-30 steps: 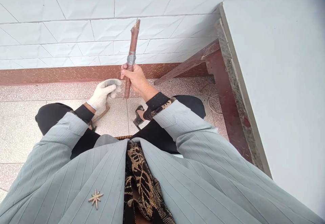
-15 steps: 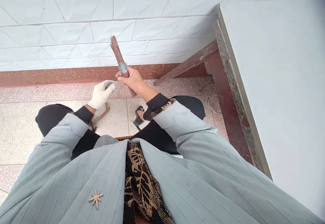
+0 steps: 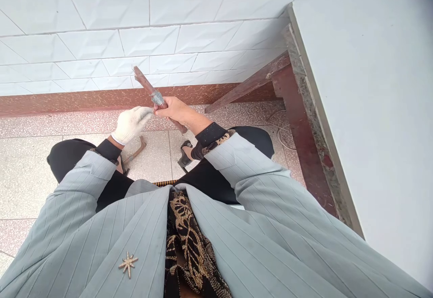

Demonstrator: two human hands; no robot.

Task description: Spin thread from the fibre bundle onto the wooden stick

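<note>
My right hand (image 3: 171, 109), bare, is wrapped around a reddish-brown wooden stick (image 3: 144, 80) just below the middle. Silvery wire (image 3: 157, 98) is wound in a tight band about the stick, right above my fingers. The stick leans with its rough upper end to the left, and its lower end pokes out under my palm. In a white knit glove, my left hand (image 3: 131, 123) is closed in a pinch close beside the right fingertips. Whatever the gloved fingertips grip is too small or too hidden to make out.
A curved piece of wood (image 3: 135, 150) lies on the tiled floor (image 3: 157, 158) near my left shoe. White wall tiles (image 3: 94, 45) rise ahead. On the right stands a white-topped table (image 3: 368, 86) with a dark red frame, and a thin cable (image 3: 282, 141) lies beneath it.
The stick has tipped further left, its upper end dropping and its lower end swinging right. My gloved left hand has shifted slightly left while staying beside the right fingers.
</note>
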